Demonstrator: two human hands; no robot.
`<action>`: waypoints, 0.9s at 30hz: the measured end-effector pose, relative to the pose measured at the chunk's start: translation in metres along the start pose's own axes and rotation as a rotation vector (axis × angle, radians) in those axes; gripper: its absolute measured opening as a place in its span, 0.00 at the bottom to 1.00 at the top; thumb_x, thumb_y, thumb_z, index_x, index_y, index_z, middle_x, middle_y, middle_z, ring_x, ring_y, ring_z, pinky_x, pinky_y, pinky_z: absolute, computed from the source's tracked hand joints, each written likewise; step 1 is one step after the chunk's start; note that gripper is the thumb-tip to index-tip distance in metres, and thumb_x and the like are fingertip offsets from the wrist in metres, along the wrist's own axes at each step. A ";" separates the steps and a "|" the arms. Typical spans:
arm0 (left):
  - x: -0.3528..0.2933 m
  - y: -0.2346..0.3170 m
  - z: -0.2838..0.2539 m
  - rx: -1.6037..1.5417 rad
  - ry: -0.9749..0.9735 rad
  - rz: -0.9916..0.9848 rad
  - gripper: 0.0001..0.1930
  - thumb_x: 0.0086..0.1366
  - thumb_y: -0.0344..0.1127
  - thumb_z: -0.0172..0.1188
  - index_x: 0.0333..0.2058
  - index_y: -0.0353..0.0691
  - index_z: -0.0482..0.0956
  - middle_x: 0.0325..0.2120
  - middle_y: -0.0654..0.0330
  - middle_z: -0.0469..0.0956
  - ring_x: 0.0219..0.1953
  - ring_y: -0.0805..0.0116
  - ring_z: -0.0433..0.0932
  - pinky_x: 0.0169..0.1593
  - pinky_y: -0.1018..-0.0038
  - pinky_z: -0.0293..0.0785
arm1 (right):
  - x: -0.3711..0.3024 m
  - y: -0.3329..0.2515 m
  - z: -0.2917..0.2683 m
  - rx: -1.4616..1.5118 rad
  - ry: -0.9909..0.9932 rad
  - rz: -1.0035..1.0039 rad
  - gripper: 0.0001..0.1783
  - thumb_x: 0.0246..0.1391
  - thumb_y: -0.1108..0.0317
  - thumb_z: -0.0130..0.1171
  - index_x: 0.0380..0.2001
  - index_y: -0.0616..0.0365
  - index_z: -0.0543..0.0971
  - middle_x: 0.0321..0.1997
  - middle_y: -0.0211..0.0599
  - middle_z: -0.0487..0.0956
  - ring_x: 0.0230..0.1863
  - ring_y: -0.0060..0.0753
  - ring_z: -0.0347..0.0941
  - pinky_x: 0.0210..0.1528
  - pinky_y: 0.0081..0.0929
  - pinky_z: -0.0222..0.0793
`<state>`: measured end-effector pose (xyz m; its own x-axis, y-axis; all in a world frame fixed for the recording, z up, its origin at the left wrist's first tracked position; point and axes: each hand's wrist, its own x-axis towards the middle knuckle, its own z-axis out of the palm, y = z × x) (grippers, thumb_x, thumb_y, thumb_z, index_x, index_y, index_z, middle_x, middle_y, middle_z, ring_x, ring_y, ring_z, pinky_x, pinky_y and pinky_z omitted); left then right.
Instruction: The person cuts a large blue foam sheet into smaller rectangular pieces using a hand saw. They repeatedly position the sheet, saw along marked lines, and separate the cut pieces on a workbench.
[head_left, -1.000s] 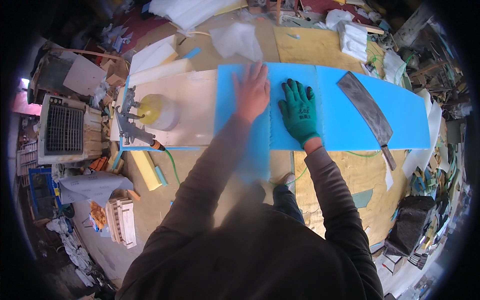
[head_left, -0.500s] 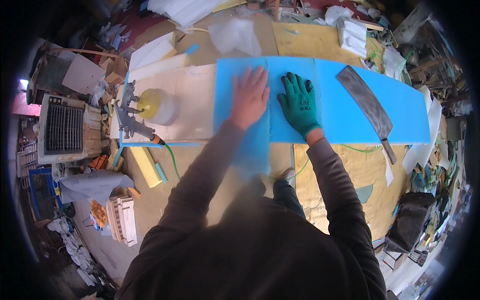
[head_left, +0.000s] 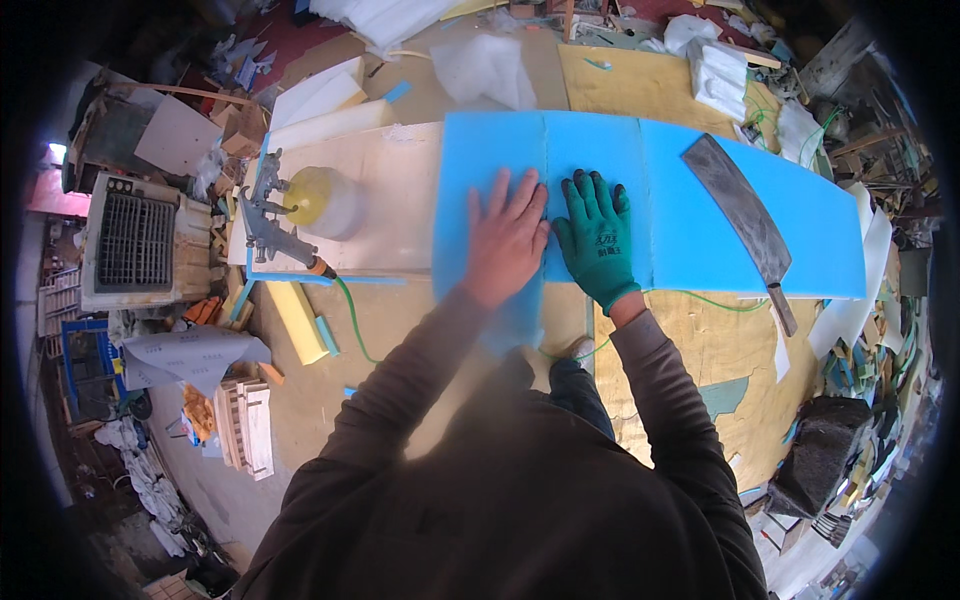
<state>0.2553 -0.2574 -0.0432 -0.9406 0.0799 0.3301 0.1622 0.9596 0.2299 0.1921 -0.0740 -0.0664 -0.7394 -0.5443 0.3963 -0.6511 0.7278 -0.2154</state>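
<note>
Head view: blue foam sheet (head_left: 690,230), seamed crosswise, spans center to right; its left section hangs past the near edge. Pale board (head_left: 402,215) just left. Broad dark blade (head_left: 737,208) on the foam's right part, handle past the near edge. Spray gun (head_left: 278,238) on the board. Green-gloved right hand (head_left: 598,240), bare left hand (head_left: 508,240) palm-down on foam, side by side, fingers extended, slightly spread, gripping nothing.

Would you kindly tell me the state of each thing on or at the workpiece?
Left hand: bare, palm down on the blue foam.
Right hand: green-gloved, flat on the foam.
Blue foam: laid flat, crossed by seams.
Large blade: lying unheld, handle past the foam's edge.
Spray gun: unheld on the pale board, green hose attached.
</note>
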 end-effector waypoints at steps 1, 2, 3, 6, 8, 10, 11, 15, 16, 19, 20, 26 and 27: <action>-0.001 -0.001 0.001 0.003 0.014 0.026 0.27 0.76 0.42 0.60 0.69 0.38 0.76 0.76 0.56 0.67 0.77 0.44 0.63 0.75 0.30 0.53 | 0.000 0.000 0.000 -0.004 0.000 -0.004 0.34 0.72 0.57 0.59 0.74 0.60 0.71 0.81 0.54 0.68 0.82 0.61 0.61 0.82 0.68 0.46; 0.001 -0.005 0.001 -0.039 0.005 0.031 0.27 0.76 0.42 0.60 0.70 0.38 0.76 0.77 0.56 0.67 0.77 0.44 0.63 0.75 0.30 0.53 | 0.000 0.000 0.000 -0.009 0.011 -0.014 0.34 0.72 0.57 0.59 0.74 0.61 0.71 0.81 0.54 0.68 0.82 0.62 0.61 0.82 0.68 0.46; 0.005 -0.010 0.002 -0.080 0.012 0.048 0.27 0.77 0.42 0.59 0.70 0.38 0.75 0.77 0.56 0.67 0.77 0.44 0.62 0.75 0.30 0.53 | 0.000 0.000 0.000 -0.011 0.020 -0.020 0.34 0.72 0.57 0.59 0.74 0.61 0.71 0.80 0.54 0.68 0.82 0.62 0.61 0.82 0.68 0.46; -0.003 -0.018 -0.006 -0.135 -0.020 0.065 0.27 0.78 0.41 0.58 0.71 0.38 0.74 0.77 0.55 0.66 0.78 0.44 0.61 0.76 0.31 0.53 | -0.001 0.000 -0.002 0.018 0.006 -0.008 0.34 0.72 0.56 0.59 0.74 0.62 0.70 0.80 0.55 0.68 0.82 0.62 0.60 0.82 0.68 0.46; -0.015 -0.012 -0.010 -0.102 -0.036 0.059 0.27 0.78 0.41 0.57 0.72 0.38 0.73 0.78 0.54 0.65 0.79 0.44 0.61 0.76 0.31 0.53 | -0.001 -0.002 -0.004 0.025 0.002 0.007 0.34 0.72 0.56 0.59 0.75 0.62 0.70 0.80 0.55 0.68 0.82 0.62 0.60 0.82 0.68 0.47; -0.025 0.003 -0.011 -0.020 -0.052 0.038 0.28 0.79 0.41 0.57 0.72 0.38 0.73 0.78 0.54 0.65 0.79 0.44 0.60 0.76 0.31 0.53 | -0.004 -0.007 -0.006 0.015 0.013 0.015 0.34 0.72 0.57 0.59 0.75 0.62 0.70 0.80 0.55 0.68 0.81 0.62 0.61 0.81 0.68 0.47; -0.027 0.006 -0.012 -0.026 -0.049 0.024 0.28 0.79 0.41 0.56 0.73 0.38 0.73 0.78 0.55 0.65 0.79 0.45 0.60 0.76 0.31 0.52 | -0.004 -0.009 -0.007 0.008 0.008 0.019 0.34 0.72 0.57 0.59 0.75 0.62 0.70 0.80 0.55 0.68 0.81 0.62 0.60 0.81 0.68 0.47; -0.033 0.010 -0.015 -0.060 -0.090 0.019 0.29 0.79 0.42 0.56 0.73 0.37 0.72 0.79 0.54 0.64 0.80 0.46 0.59 0.78 0.33 0.51 | -0.004 -0.011 -0.010 -0.001 -0.044 0.035 0.34 0.72 0.57 0.58 0.75 0.61 0.69 0.81 0.55 0.67 0.82 0.62 0.60 0.82 0.68 0.46; -0.033 0.009 -0.015 -0.066 -0.092 0.036 0.29 0.79 0.42 0.56 0.74 0.37 0.71 0.79 0.54 0.63 0.81 0.46 0.58 0.78 0.33 0.50 | -0.004 -0.011 -0.010 0.005 -0.036 0.030 0.34 0.72 0.57 0.58 0.75 0.61 0.69 0.81 0.55 0.67 0.82 0.62 0.60 0.82 0.68 0.46; -0.045 0.014 -0.013 -0.090 -0.094 0.066 0.31 0.77 0.42 0.58 0.73 0.32 0.70 0.80 0.50 0.62 0.82 0.46 0.57 0.80 0.35 0.48 | -0.002 -0.009 -0.009 0.010 -0.042 0.039 0.34 0.72 0.57 0.57 0.75 0.61 0.69 0.81 0.55 0.67 0.82 0.62 0.59 0.82 0.67 0.46; -0.050 0.019 -0.011 -0.084 -0.099 0.048 0.32 0.76 0.41 0.58 0.73 0.31 0.70 0.80 0.49 0.61 0.82 0.46 0.57 0.80 0.35 0.48 | -0.002 -0.010 -0.008 -0.007 -0.034 0.030 0.34 0.71 0.57 0.59 0.74 0.62 0.70 0.81 0.55 0.67 0.82 0.62 0.59 0.82 0.69 0.47; -0.061 0.053 0.000 -0.180 -0.056 -0.048 0.34 0.74 0.40 0.59 0.73 0.27 0.68 0.80 0.45 0.61 0.83 0.45 0.55 0.80 0.35 0.47 | -0.004 -0.014 -0.002 -0.049 -0.001 0.029 0.35 0.71 0.56 0.60 0.73 0.64 0.70 0.79 0.55 0.68 0.80 0.65 0.60 0.81 0.71 0.47; -0.062 0.050 -0.003 -0.238 -0.063 -0.028 0.34 0.74 0.40 0.59 0.73 0.27 0.68 0.80 0.44 0.60 0.83 0.45 0.54 0.80 0.34 0.47 | -0.004 -0.013 -0.002 -0.042 -0.009 0.022 0.35 0.71 0.55 0.59 0.73 0.64 0.70 0.79 0.55 0.68 0.80 0.65 0.60 0.81 0.71 0.47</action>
<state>0.3229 -0.2151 -0.0494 -0.9611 0.0784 0.2647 0.1950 0.8717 0.4496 0.2037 -0.0799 -0.0631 -0.7547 -0.5317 0.3843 -0.6274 0.7561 -0.1862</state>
